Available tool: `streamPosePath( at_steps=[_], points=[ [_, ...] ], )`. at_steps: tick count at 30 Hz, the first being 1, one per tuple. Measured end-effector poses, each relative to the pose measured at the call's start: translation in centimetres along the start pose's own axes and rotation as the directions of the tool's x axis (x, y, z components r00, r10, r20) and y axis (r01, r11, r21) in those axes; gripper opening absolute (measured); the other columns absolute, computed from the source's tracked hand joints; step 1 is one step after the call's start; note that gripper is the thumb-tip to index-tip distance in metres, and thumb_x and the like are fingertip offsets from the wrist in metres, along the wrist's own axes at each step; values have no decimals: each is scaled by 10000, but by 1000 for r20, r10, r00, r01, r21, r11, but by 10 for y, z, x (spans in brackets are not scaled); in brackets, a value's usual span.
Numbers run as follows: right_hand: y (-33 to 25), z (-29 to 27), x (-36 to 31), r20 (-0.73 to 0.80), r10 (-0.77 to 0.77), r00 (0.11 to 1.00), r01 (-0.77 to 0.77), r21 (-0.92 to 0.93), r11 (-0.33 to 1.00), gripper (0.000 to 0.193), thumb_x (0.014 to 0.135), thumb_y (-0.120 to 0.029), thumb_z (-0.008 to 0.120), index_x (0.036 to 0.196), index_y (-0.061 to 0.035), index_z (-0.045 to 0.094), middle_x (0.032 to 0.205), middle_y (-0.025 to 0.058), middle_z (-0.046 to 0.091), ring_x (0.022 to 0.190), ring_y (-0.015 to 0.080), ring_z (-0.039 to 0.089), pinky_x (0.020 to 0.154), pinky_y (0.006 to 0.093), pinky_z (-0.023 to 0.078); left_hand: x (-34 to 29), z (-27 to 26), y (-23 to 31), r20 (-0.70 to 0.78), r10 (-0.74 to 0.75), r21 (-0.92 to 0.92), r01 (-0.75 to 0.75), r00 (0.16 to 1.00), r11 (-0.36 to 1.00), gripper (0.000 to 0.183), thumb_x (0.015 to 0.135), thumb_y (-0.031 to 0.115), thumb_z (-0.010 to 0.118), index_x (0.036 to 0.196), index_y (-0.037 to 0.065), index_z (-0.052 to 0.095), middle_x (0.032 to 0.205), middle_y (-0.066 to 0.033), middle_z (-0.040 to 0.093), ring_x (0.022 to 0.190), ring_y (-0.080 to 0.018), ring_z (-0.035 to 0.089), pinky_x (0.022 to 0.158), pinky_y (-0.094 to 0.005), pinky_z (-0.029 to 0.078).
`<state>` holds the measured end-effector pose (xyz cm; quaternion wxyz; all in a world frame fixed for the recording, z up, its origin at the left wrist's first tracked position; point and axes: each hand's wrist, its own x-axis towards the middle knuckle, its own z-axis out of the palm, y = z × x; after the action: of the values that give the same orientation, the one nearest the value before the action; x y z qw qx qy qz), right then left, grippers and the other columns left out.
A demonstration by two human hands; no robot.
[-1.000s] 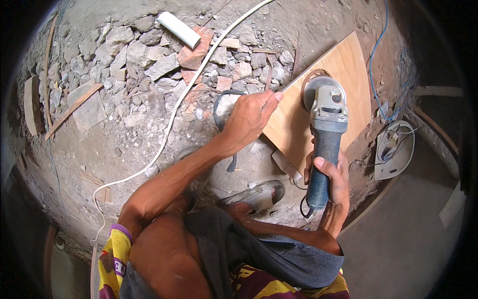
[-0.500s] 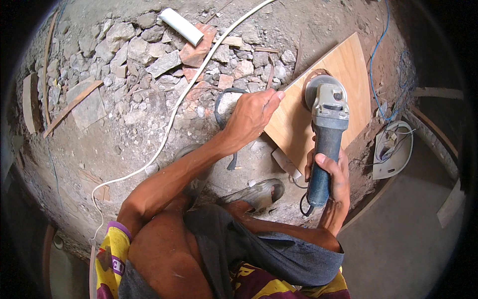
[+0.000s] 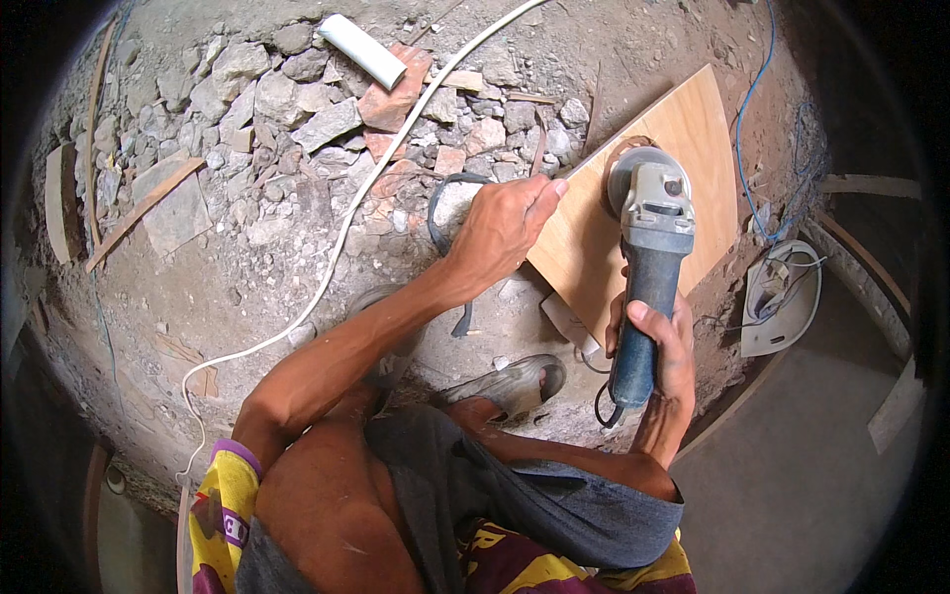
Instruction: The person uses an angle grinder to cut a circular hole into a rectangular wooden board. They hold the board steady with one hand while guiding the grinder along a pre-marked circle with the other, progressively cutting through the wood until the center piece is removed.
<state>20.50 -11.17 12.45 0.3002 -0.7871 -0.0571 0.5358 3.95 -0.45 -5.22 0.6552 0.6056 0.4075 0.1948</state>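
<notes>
My right hand (image 3: pixel 673 346) is wrapped round the dark blue handle of an angle grinder (image 3: pixel 658 243), with the thumb on top. Its grey head points away from me. The disc (image 3: pixel 623 178) meets the face of a light wood-grained panel (image 3: pixel 701 129) at a round, brown-edged cut (image 3: pixel 618 150). The grinder hides part of that cut. At the panel's left corner my left hand (image 3: pixel 505 228) is closed on the edge, thumb uppermost and the other fingers mostly hidden. The panel lies at a slant in front of my feet.
Broken stones and brick pieces (image 3: pixel 297 99) cover the ground ahead and left. A white pipe piece (image 3: pixel 362 51) lies among them. A white cable (image 3: pixel 336 247) runs past my left arm. Blue wire (image 3: pixel 744 129) and a white plastic shell (image 3: pixel 782 297) are at the right.
The grinder's head has shifted very slightly at the cut. Both hands keep their grip, and the panel stays in place.
</notes>
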Motion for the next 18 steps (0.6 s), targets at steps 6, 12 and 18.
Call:
streamPosePath(
  at_steps=[6,12,18],
  points=[
    [1,-1,0,4,-6,1000,6,-15,1000,729,819,-377,822,1365,51,599,832,102,637,597,205,665,553,325,526,0,0,2,-12,14,8,-14,1000,1000,463,1182,320,594,982,-81,709,711,-230,576,613,-298,540,633,-465,479],
    [7,-12,2,37,-37,999,39,-56,998,683,821,-325,841,1357,38,624,838,83,655,621,198,665,598,347,557,0,0,3,-31,39,30,-38,999,999,463,1179,318,597,954,-75,694,703,-245,552,594,-310,512,614,-472,468],
    [14,-18,0,-32,-88,996,85,-91,992,754,798,-388,826,1371,40,586,859,124,671,611,207,672,560,328,536,0,0,7,-22,-16,4,16,1000,1000,464,1177,319,601,945,-73,688,701,-252,539,593,-323,495,617,-479,463]
  ],
)
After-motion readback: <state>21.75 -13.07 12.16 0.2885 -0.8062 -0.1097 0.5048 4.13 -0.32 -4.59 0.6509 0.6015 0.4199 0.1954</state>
